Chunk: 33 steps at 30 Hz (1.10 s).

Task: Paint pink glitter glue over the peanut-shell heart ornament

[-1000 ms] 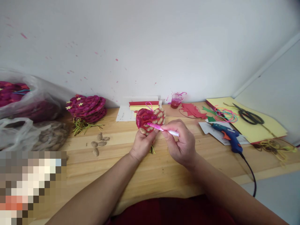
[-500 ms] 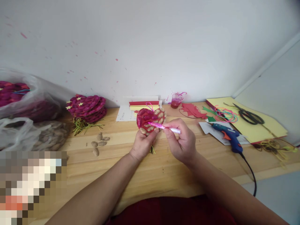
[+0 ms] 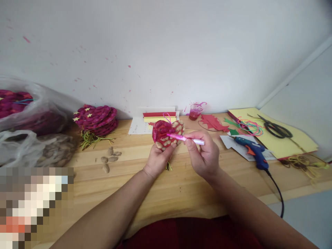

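Observation:
My left hand [image 3: 160, 159] is closed on the lower edge of a round red craft piece [image 3: 164, 136] covered with peanuts. The peanuts on its left part are wet magenta, while those at the right and bottom are still plain tan. A pink loop of string rises from its top, and yellow-green strands hang below. Pinched in my right hand [image 3: 203, 152] is a paintbrush [image 3: 192, 140] with a white handle and pink-stained front. Its tip points left at the peanuts in the middle of the piece; whether it touches them I cannot tell.
Stacked magenta peanut pieces [image 3: 98, 119], loose peanuts [image 3: 105, 160] and plastic bags [image 3: 15, 148] lie left. Behind stands a cup of red paint [image 3: 194, 113]. Red paper cutouts [image 3: 212, 121], a blue glue gun [image 3: 255, 150] with cord, and black scissors [image 3: 276, 128] on yellow paper [image 3: 298, 140] lie right.
My right hand and the paintbrush have shifted slightly to the right. The craft piece has moved a little right in my left hand, which keeps its grip.

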{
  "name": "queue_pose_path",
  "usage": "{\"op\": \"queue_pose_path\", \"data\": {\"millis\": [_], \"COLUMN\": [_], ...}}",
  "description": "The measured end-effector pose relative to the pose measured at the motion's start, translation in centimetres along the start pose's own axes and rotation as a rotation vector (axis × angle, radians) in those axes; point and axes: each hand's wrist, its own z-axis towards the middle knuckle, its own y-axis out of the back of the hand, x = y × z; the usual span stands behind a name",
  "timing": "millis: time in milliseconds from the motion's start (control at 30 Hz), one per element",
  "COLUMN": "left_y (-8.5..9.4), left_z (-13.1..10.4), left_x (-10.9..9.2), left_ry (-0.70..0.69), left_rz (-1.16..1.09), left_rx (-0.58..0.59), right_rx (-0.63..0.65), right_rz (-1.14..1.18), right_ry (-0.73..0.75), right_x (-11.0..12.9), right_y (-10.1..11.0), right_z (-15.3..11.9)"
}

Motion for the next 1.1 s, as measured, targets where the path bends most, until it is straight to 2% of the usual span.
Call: {"op": "queue_pose_path", "data": {"millis": [100,233,333,433,533,700,867,967,1100], "left_y": [0.0,0.3,0.6,0.8,0.7,0.6,0.6,0.5,0.6], "left_z": [0.1,0.2,0.2,0.1,0.1,0.1,-0.1,-0.2,0.0], "left_x": [0.2,0.6,0.9,1.2,1.2,0.8,-0.2,-0.6,-0.9], "left_ry": [-0.029,-0.02,0.0,0.023,0.037,-0.03,-0.037,-0.034,-0.104], "left_rz": [0.011,-0.01,-0.001,-0.017,-0.038,-0.043,0.157,0.167,0.183], "left_rx": [0.023,0.015,0.05,0.059,0.04,0.095,0.129,0.141,0.132], "right_rx": [0.022,-0.028,0.023,0.064,0.05,0.046,0.035,0.047,0.055], "right_rz": [-0.024,-0.001,0.083,0.112,0.119,0.134,0.072,0.042,0.013], "right_ry": [-0.013,-0.034,-0.046,-0.11,-0.186,-0.248,-0.231,-0.219,-0.189], "right_x": [0.0,0.0,0.1,0.0,-0.4,-0.7,-0.4,-0.3,-0.3], "right_y": [0.0,0.1,0.0,-0.1,-0.2,-0.1,0.0,0.1,0.2], "right_z": [0.0,0.0,-0.1,-0.1,0.0,0.1,0.4,0.5,0.6]}}
